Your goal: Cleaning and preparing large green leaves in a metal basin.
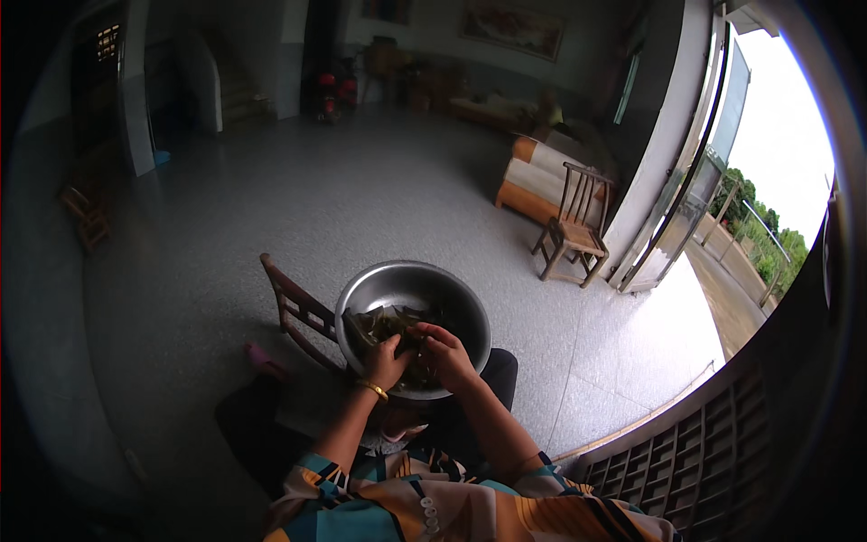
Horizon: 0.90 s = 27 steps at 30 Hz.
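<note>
A round stainless steel basin (414,274) stands in front of me, partly over a wooden chair (298,313) whose backrest shows at its left. Dark green leafy material (379,324) lies in the basin, wet-looking and heaped toward the near left. My left hand (389,366), with a gold-coloured bangle at the wrist, reaches over the near rim and grips some of this material. Close by on the right, my right hand (443,356) is inside the basin with thumb and fingers bent near the same material; whether it pinches a piece cannot be made out.
A small bamboo chair (579,234) stands by the open door (698,183) at the right, before a light-coloured sofa (542,173). Another small wooden chair (88,210) is at the left wall. A metal lattice (684,433) lies at the lower right.
</note>
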Available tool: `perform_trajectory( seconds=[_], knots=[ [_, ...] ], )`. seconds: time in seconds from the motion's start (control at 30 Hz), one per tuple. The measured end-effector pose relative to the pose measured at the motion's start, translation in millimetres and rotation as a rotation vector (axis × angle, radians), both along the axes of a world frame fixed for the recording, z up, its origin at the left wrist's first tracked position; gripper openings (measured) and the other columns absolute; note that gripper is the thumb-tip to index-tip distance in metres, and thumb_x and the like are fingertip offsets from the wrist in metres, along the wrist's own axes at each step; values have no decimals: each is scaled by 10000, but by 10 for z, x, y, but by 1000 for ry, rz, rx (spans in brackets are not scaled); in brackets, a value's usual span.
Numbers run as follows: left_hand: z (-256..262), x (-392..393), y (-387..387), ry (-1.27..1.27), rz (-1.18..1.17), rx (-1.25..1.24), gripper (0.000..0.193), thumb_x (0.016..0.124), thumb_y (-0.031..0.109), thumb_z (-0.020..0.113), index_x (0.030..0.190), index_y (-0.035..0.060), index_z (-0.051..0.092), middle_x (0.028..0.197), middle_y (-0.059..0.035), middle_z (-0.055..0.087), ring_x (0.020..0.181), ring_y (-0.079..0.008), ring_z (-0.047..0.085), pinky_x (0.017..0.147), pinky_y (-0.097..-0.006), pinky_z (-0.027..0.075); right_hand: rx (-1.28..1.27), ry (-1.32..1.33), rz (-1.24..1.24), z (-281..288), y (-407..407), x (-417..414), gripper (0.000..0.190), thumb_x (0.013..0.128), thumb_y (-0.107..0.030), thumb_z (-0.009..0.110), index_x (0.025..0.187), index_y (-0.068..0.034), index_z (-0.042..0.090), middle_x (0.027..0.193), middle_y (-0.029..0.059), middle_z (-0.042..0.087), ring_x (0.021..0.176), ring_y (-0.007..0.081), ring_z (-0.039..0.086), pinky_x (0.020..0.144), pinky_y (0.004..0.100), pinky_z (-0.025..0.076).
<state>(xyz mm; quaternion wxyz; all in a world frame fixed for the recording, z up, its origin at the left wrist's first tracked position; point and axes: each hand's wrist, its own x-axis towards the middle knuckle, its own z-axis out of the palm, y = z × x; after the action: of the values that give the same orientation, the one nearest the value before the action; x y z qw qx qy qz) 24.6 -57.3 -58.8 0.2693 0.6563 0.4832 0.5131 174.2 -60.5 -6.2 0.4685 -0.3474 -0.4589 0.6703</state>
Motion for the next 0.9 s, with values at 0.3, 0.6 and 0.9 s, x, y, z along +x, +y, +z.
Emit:
perform_trajectory(
  seconds=[0.3,0.6,0.9],
  knots=[
    [-94,-21,0,-13,44,64,180,792,125,598,896,-17,564,777,-189,613,717,-321,607,647,-358,471,503,-976,-14,119,-142,-111,646,786,-286,624,1286,-27,307,1024,246,572,963,378,567,825,389,450],
    [218,-143,-180,-985,-286,-471,182,909,275,487,832,111,507,534,60,356,409,-35,278,402,-198,220,-193,597,175,115,32,63,193,871,-112,500,1062,-101,525,918,1,575,731,65,504,541,197,401],
    [352,-85,-272,-912,-254,-502,287,888,365,509,776,101,532,499,82,326,397,-22,262,389,-191,206,451,-962,36,166,-156,4,552,818,-235,620,1256,-18,363,1130,94,528,954,173,532,747,287,461]
  ],
)
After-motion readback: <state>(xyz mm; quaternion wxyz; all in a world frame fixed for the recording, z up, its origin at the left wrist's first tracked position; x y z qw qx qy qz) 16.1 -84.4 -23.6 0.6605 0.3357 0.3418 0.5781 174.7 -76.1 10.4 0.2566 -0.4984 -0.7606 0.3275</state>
